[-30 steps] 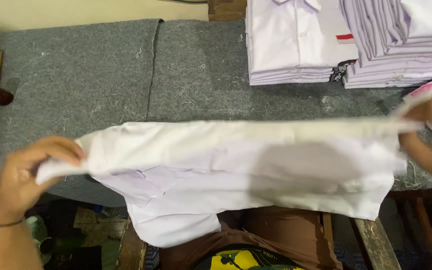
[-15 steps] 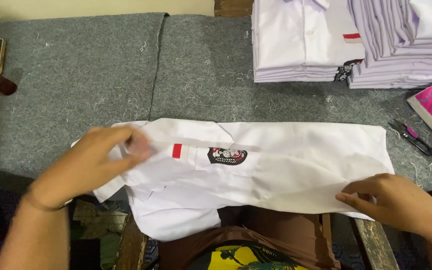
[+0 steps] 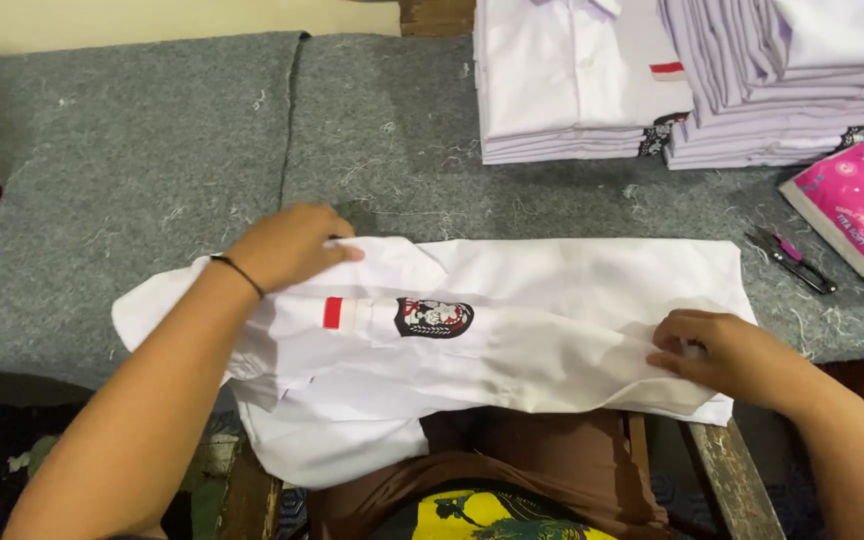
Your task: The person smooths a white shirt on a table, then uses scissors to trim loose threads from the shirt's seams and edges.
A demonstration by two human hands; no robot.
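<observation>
My left hand [image 3: 287,245] lies flat, fingers spread, on the collar end of the white cotton school shirt with a red stripe and dark crest badge [image 3: 512,330], which is spread sideways on the grey felt-covered table [image 3: 152,150]. My right hand [image 3: 727,355] pinches the hem end; whether the fingers fully close on cloth I cannot quite tell. The lower part of the shirt hangs off the table's near edge, so its weight could pull the fold askew. Small pink-handled snips [image 3: 792,262] lie near.
</observation>
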